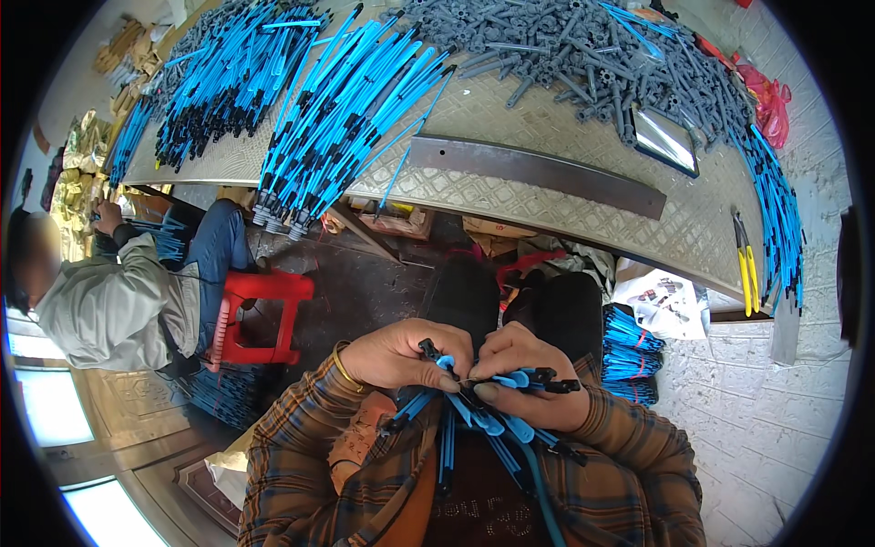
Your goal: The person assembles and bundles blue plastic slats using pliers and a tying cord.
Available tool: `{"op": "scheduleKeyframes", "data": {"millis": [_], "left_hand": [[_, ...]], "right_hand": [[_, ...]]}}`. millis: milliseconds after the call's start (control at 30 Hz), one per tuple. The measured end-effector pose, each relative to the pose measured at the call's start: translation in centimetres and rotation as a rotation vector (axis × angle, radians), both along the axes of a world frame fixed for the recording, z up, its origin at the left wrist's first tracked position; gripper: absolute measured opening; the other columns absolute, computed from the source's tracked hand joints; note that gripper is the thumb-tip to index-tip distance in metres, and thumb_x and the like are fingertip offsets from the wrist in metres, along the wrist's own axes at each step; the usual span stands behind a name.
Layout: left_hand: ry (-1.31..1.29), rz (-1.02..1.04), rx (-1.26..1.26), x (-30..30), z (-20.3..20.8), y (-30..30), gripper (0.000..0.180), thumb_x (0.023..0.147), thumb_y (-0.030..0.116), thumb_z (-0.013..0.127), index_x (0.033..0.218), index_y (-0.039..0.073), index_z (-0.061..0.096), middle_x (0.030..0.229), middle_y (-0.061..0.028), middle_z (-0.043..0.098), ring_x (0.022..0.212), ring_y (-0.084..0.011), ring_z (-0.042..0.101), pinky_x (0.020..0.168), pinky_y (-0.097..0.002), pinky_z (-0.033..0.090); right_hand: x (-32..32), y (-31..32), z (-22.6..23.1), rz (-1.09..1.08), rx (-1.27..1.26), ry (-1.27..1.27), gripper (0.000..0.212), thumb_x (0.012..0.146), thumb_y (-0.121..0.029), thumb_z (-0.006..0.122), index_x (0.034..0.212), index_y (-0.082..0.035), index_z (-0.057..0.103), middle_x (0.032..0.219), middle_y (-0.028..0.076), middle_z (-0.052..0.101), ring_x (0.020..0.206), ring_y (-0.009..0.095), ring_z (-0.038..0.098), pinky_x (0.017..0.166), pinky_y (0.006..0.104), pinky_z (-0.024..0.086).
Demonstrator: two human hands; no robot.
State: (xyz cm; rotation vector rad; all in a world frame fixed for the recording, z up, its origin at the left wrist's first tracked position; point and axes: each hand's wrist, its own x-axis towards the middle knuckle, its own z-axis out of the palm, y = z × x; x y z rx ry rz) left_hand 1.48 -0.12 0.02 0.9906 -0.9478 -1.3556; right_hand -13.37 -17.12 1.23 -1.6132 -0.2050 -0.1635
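Note:
In front of my chest, my left hand [407, 354] pinches a slim blue rod with a black end close to its fingertips. My right hand [538, 376] is closed beside it, its thumb and fingers on more blue rods with black ends. The fingertips of both hands nearly meet at a dark joint, whose details are too small to make out. Several blue rods [497, 427] fan out below my hands, over my lap. Some of their ends are hidden behind my fingers.
Ahead, the patterned table [547, 150] bears blue rod bundles [351, 109], a heap of grey plastic parts [583, 55], a dark metal bar [538, 173] and yellow-handled pliers [747, 264]. Left, a co-worker [118, 301] sits by a red stool [264, 314]. Tied rods [632, 356] stand right.

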Motion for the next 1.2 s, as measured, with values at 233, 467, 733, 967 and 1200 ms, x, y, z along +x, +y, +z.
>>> {"op": "scheduleKeyframes", "data": {"millis": [233, 467, 733, 967, 1200], "left_hand": [[-0.059, -0.063, -0.066, 0.3, 0.2, -0.2, 0.012, 0.08, 0.009, 0.068, 0.088, 0.003, 0.062, 0.086, -0.0058, 0.06, 0.081, -0.0169, 0.057, 0.074, -0.0282, 0.045], [-0.083, -0.072, -0.09, 0.5, 0.0, 0.0, 0.013, 0.08, 0.01, 0.068, 0.089, 0.003, 0.062, 0.086, -0.0041, 0.06, 0.081, -0.014, 0.058, 0.074, -0.0264, 0.045], [-0.124, -0.076, 0.019, 0.4, 1.0, -0.3, 0.025, 0.076, 0.012, 0.073, 0.095, 0.003, 0.058, 0.085, -0.0047, 0.061, 0.079, -0.0136, 0.057, 0.074, -0.0265, 0.045], [-0.528, 0.27, -0.047, -0.3, 0.6, -1.7, 0.051, 0.068, 0.02, 0.079, 0.107, 0.001, 0.051, 0.083, -0.004, 0.056, 0.076, -0.0146, 0.055, 0.071, -0.0275, 0.044], [-0.268, 0.301, 0.294, -1.5, 4.2, 1.2, 0.023, 0.083, 0.016, 0.067, 0.095, -0.002, 0.058, 0.084, -0.0041, 0.058, 0.08, -0.011, 0.055, 0.074, -0.0256, 0.045]], "right_hand": [[-0.2, -0.1, -0.1, -0.007, -0.008, 0.008, 0.017, 0.077, -0.006, 0.068, 0.094, -0.007, 0.065, 0.092, 0.005, 0.056, 0.085, 0.017, 0.051, 0.074, 0.0296, 0.04], [-0.1, -0.2, 0.4, 0.013, -0.063, 0.011, 0.018, 0.076, -0.007, 0.069, 0.094, -0.006, 0.065, 0.092, 0.005, 0.056, 0.084, 0.016, 0.051, 0.072, 0.0284, 0.04], [0.2, -0.4, 0.9, 0.063, -0.167, -0.039, 0.02, 0.074, -0.009, 0.071, 0.093, -0.008, 0.064, 0.091, 0.005, 0.056, 0.081, 0.018, 0.051, 0.072, 0.0305, 0.039], [0.2, -0.5, 1.2, 0.082, -0.256, -0.008, 0.023, 0.075, -0.014, 0.072, 0.095, -0.008, 0.063, 0.09, 0.005, 0.057, 0.08, 0.019, 0.051, 0.074, 0.0319, 0.038], [-0.1, -1.6, 0.2, -0.017, -0.085, 0.063, 0.021, 0.078, -0.02, 0.069, 0.093, -0.01, 0.059, 0.087, 0.005, 0.055, 0.084, 0.024, 0.052, 0.082, 0.0365, 0.035]]}}
